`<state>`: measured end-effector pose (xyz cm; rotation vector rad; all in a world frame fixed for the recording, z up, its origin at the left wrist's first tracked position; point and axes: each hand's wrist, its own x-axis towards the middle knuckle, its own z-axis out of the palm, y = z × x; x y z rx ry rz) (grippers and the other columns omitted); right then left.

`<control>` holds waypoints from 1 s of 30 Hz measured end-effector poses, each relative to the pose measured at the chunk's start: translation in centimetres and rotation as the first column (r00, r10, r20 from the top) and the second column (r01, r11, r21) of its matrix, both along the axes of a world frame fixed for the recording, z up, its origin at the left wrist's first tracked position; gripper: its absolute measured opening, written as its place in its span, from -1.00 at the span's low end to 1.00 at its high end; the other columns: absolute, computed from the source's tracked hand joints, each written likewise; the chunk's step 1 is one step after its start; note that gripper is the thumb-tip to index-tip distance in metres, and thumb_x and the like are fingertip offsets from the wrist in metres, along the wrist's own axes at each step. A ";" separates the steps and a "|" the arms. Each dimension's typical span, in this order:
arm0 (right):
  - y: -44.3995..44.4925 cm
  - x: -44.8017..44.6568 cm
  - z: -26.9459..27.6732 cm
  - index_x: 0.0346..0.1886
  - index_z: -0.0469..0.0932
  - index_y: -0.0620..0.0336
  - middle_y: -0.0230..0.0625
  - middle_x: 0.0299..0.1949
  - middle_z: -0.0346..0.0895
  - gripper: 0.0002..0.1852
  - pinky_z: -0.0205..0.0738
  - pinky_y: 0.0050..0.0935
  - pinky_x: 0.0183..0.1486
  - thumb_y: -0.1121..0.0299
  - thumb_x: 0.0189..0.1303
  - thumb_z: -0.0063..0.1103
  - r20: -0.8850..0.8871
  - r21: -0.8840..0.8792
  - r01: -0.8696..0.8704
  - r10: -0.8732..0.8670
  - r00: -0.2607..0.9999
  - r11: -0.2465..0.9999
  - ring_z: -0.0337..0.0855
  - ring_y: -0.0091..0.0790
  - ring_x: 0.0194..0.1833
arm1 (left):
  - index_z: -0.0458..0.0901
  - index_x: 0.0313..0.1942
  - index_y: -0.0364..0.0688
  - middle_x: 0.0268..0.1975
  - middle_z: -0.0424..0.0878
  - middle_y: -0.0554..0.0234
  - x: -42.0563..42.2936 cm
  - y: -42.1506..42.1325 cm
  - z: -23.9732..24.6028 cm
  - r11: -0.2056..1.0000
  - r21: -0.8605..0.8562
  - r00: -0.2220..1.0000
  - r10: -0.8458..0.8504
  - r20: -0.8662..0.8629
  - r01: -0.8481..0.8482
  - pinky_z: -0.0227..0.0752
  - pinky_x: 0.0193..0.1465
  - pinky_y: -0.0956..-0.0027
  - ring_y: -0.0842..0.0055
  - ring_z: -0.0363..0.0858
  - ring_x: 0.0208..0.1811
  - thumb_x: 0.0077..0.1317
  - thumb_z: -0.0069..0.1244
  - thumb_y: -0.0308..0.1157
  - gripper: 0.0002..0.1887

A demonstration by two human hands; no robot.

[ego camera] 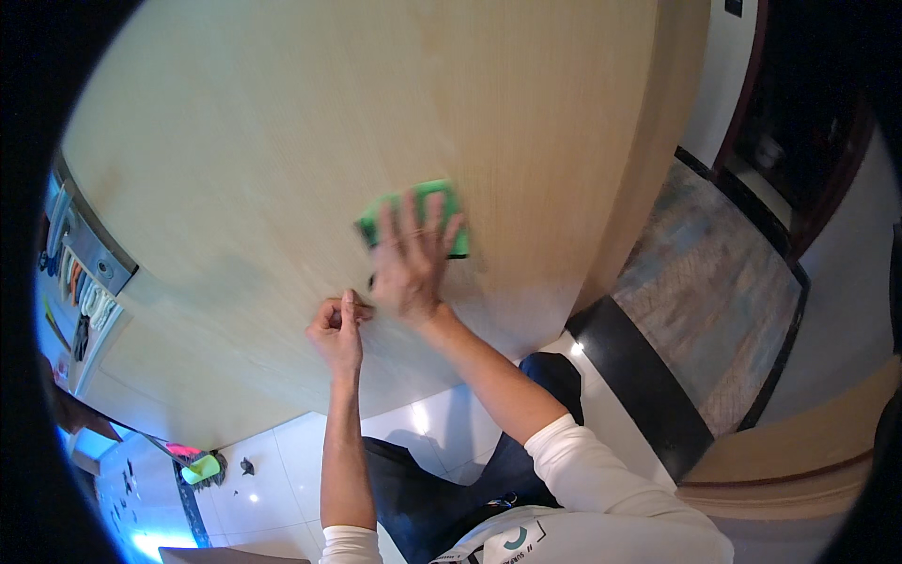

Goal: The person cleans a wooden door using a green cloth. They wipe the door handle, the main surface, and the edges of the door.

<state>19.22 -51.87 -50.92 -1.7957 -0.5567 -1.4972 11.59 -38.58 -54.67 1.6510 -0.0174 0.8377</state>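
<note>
My right hand (pixel 412 264) lies spread over a green cloth or pad (pixel 437 192) with dark edges, pressing it flat on a large pale wooden door or panel (pixel 282 141). That hand is slightly blurred. Lower and to its left, my left hand (pixel 338 328) is raised in front of the same panel, thumb and fingertips close together. Whether anything small is pinched there cannot be told. A small dark spot, perhaps a hole, shows on the panel beside my right palm.
A patterned floor (pixel 712 282) beyond a black threshold (pixel 641 388) lies at right, near a dark doorway. Shelves with folded textiles (pixel 88 292) stand at far left. Below them, a green mop head (pixel 201 469) rests on white floor tiles (pixel 261 451) near dark scraps.
</note>
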 end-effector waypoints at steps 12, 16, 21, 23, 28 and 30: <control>-24.1 9.2 3.4 0.67 0.08 0.06 -0.12 0.71 -0.12 -0.36 -0.47 0.34 0.62 0.14 0.59 -0.30 -0.051 0.170 0.302 -0.298 0.953 0.938 -0.24 0.13 0.69 | 0.67 -0.40 -0.28 -0.53 0.68 0.36 -0.2 -3.1 0.0 0.988 0.019 0.988 0.150 0.040 -0.151 0.39 -0.37 0.59 0.73 0.53 -0.50 0.56 0.11 -0.22 -0.63; -23.1 9.5 -0.9 0.68 -0.01 0.16 -0.08 0.73 -0.22 -0.32 -0.44 0.25 0.63 0.01 0.65 -0.44 -0.219 0.377 0.350 -0.285 0.933 0.857 -0.28 0.16 0.69 | 0.68 -0.32 -0.30 -0.45 0.71 0.32 -0.2 -3.0 -0.6 0.988 0.035 0.988 0.152 0.019 -0.153 0.45 -0.29 0.56 0.71 0.58 -0.43 0.56 0.11 -0.24 -0.68; -17.6 8.3 -10.0 0.69 -0.10 0.21 0.00 0.72 -0.30 -0.31 -0.48 0.11 0.66 0.02 0.67 -0.45 -0.404 0.521 0.404 -0.200 0.893 0.752 -0.37 0.16 0.70 | 0.72 -0.19 -0.33 -0.37 0.75 0.27 -0.6 -3.1 -4.6 0.994 0.107 0.986 0.050 -0.161 -0.033 0.53 -0.15 0.52 0.64 0.66 -0.32 0.58 0.06 -0.23 -0.69; -15.1 7.3 -12.0 0.68 -0.11 0.24 0.04 0.72 -0.31 -0.31 -0.48 0.07 0.67 0.05 0.67 -0.42 -0.486 0.597 0.403 -0.087 0.870 0.694 -0.38 0.17 0.70 | 0.74 -0.12 -0.36 -0.30 0.81 0.16 -0.7 -4.1 -7.1 0.991 0.111 0.964 -0.041 -0.264 0.073 0.61 -0.10 0.45 0.56 0.77 -0.25 0.58 0.04 -0.21 -0.66; -12.1 5.6 -16.1 0.67 -0.09 0.30 0.09 0.71 -0.32 -0.32 -0.46 0.05 0.67 0.11 0.66 -0.35 -0.446 0.464 0.264 -0.035 0.894 0.846 -0.39 0.21 0.69 | 0.73 -0.06 -0.40 -0.21 0.84 0.05 -0.4 -5.6 -11.7 0.975 0.161 0.895 -0.070 -0.440 0.155 0.67 -0.07 0.37 0.46 0.84 -0.18 0.56 0.06 -0.21 -0.65; -12.8 6.9 -18.2 0.66 -0.07 0.34 0.13 0.70 -0.29 -0.31 -0.44 0.00 0.68 0.11 0.66 -0.35 -0.418 0.431 0.279 -0.084 0.904 0.858 -0.33 0.20 0.69 | 0.72 -0.05 -0.41 -0.21 0.84 0.04 -0.3 -5.0 -13.0 0.973 0.154 0.884 -0.085 -0.460 0.174 0.68 -0.08 0.37 0.44 0.84 -0.18 0.56 0.06 -0.21 -0.64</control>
